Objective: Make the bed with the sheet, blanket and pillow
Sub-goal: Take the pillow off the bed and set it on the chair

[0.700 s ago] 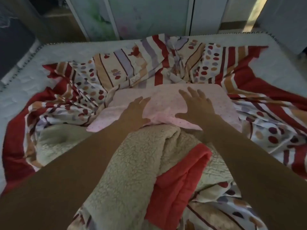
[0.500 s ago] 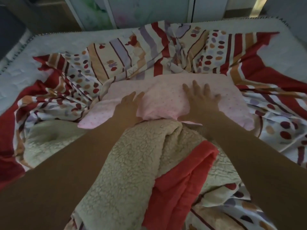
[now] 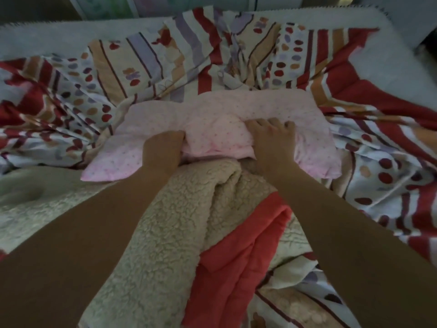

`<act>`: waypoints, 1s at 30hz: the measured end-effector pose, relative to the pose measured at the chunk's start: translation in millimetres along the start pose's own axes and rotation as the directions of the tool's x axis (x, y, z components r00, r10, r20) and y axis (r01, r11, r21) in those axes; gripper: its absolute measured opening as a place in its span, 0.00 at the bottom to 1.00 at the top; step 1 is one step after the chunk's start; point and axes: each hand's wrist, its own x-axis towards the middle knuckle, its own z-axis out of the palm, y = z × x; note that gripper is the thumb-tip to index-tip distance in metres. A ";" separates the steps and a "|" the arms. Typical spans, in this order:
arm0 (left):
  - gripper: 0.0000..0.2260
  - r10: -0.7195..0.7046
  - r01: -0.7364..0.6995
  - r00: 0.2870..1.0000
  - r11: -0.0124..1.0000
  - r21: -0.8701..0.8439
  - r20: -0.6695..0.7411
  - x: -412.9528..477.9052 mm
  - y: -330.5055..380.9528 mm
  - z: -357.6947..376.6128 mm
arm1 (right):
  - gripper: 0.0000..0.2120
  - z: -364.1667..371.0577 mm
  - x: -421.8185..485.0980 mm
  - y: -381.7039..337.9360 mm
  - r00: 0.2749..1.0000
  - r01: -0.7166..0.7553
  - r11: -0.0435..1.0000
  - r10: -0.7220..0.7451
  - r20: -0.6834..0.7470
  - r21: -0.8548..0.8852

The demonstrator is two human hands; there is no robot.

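Nearest: blanket (image 3: 160,233) heaped at the near centre of the bed, cream fleece side up, with a red quilted fold (image 3: 238,252) showing just right of centre. Both bare forearms cross over it.

Left hand (image 3: 163,150): at the near edge of the pillow (image 3: 212,136), left of centre. Fingers are curled into the fabric and gripping it (tips are buried, so I can't tell how far they wrap).

Right hand (image 3: 272,140): on top of the pillow, right of centre. Fingers (image 3: 264,124) are bent, close together and dug in, bunching the cover. The stretch of pillow between the two hands bulges up.

The pillow is pink with small dots. It lies crosswise mid-bed, its near edge touching the blanket heap. Its left corner lies flat on the fleece, and its right end rests on the sheet.

Sheet (image 3: 146,65): striped and spotted in red, tan and lilac, and badly rumpled. It spreads left, right and beyond the pillow, with a tight knot of creases just past the pillow's far edge.

Bare white mattress (image 3: 59,36) shows along the far edge and at the far right corner.

Farthest: pale cabinet panels (image 3: 113,5), dim and blurred.
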 end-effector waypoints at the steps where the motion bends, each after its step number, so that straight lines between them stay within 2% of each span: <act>1: 0.09 0.018 -0.017 1.000 0.999 0.043 -0.013 0.7 1.6 -9.1 | 0.15 -6.1 -1.0 3.2 1.000 -0.004 1.000 0.004 -0.024 0.004; 3: 0.11 0.023 -0.023 1.000 0.994 0.105 -0.003 -1.6 3.5 -30.3 | 0.16 -21.1 -3.3 9.0 0.999 -0.001 1.000 0.001 -0.052 0.002; 8: 0.11 0.073 -0.069 0.997 0.991 0.115 -0.028 -14.3 9.9 -96.8 | 0.18 -76.2 -1.6 15.9 0.986 -0.004 1.000 0.009 -0.168 0.030; 15: 0.18 0.020 -0.015 0.999 0.994 0.112 -0.045 -64.4 1.5 -186.5 | 0.15 -173.6 -10.6 -8.0 0.968 0.001 1.000 0.007 -0.250 0.030; 23: 0.06 -0.006 0.050 0.973 0.982 0.183 -0.232 -156.6 -27.4 -333.6 | 0.10 -331.5 -31.5 -62.1 0.955 0.055 0.998 -0.039 -0.294 0.043; 25: 0.03 -0.042 0.098 0.966 0.972 0.212 -0.255 -190.4 -42.7 -374.8 | 0.11 -376.5 -45.0 -86.5 0.950 0.083 0.996 -0.069 -0.304 0.034; 28: 0.07 -0.092 0.164 0.946 0.962 0.216 -0.310 -247.4 -73.1 -435.1 | 0.18 -442.0 -64.1 -127.8 0.929 0.171 0.985 -0.148 -0.339 0.037; 30: 0.05 -0.130 0.210 0.928 0.957 0.199 -0.350 -293.6 -94.2 -475.3 | 0.18 -486.3 -79.3 -157.2 0.915 0.230 0.971 -0.196 -0.352 0.058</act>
